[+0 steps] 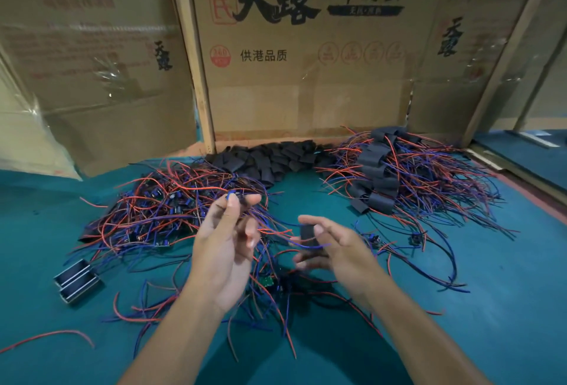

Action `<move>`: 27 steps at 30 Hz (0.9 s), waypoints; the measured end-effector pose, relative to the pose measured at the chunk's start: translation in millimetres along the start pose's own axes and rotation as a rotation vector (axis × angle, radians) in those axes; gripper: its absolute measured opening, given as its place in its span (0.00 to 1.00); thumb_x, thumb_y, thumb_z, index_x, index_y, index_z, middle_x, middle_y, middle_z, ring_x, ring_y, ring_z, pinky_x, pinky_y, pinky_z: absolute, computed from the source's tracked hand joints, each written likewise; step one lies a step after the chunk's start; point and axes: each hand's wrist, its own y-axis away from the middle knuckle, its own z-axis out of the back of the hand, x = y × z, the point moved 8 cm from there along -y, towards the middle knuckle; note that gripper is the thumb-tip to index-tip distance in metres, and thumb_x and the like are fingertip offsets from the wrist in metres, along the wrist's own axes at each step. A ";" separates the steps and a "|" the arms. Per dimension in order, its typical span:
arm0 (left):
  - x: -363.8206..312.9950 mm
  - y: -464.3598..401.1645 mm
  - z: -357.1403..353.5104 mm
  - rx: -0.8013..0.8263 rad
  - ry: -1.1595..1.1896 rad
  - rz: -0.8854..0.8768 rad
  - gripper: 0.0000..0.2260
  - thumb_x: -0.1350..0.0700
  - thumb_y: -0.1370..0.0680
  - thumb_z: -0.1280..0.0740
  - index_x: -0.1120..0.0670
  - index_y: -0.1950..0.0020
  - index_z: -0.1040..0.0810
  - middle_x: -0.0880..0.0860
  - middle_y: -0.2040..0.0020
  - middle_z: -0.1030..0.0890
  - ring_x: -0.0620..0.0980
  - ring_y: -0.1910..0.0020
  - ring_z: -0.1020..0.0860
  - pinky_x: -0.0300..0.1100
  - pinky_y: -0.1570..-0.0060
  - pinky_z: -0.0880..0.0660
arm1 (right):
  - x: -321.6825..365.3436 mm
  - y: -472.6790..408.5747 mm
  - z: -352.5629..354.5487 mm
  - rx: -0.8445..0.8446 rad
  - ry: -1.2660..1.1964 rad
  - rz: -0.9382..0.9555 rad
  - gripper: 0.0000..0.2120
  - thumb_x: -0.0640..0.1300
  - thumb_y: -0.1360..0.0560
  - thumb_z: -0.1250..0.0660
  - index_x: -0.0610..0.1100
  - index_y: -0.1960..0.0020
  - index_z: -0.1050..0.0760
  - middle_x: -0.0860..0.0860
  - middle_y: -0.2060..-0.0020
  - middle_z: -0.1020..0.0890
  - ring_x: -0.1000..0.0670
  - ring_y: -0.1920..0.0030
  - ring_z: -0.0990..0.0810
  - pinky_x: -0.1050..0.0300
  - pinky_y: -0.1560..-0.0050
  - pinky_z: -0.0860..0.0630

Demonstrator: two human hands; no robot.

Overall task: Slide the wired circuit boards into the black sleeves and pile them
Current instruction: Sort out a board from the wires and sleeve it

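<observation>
A: Why the big heaps beyond the fingers?
B: Bare boards (159,209) past the left fingertips, finished pile (395,176) past the right: supply one side, output the other.
A: And the hands?
B: Left hand (227,246) pinches a wired circuit board (234,197) at its fingertips; right hand (334,246) clamps a black sleeve (307,235), seemingly ready to receive it.

On the table (460,323) we have the unsleeved wired boards (153,209) heaped at left, the empty sleeves (270,159) behind at centre against the cardboard wall (306,102), the finished pile (399,176) at right, and two metal housings (78,281) near left
</observation>
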 end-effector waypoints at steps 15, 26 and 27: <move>34.8 15.5 -30.3 0.233 0.066 0.196 0.17 0.54 0.23 0.35 0.61 0.37 0.26 0.53 0.61 0.21 0.44 0.75 0.30 0.34 0.76 0.30 | 1.8 23.1 -52.4 0.481 -0.253 0.014 0.09 0.39 0.19 0.40 0.41 0.47 0.22 0.50 0.53 0.19 0.52 0.48 0.21 0.54 0.42 0.23; -44.0 -1.6 15.7 -0.098 -0.402 -0.271 0.05 0.64 0.18 0.38 0.59 0.45 0.23 0.55 0.64 0.23 0.49 0.71 0.27 0.39 0.72 0.27 | 47.5 12.3 21.7 -0.154 1.026 0.506 0.16 0.46 0.26 0.27 0.46 0.40 0.22 0.53 0.52 0.21 0.58 0.55 0.27 0.78 0.51 0.36; -46.2 -0.6 15.4 -0.097 -0.411 -0.288 0.05 0.64 0.18 0.38 0.59 0.45 0.23 0.54 0.65 0.23 0.49 0.71 0.27 0.39 0.72 0.27 | 48.7 13.3 19.3 -0.156 1.034 0.532 0.16 0.45 0.26 0.26 0.45 0.40 0.21 0.53 0.53 0.22 0.58 0.56 0.27 0.78 0.51 0.36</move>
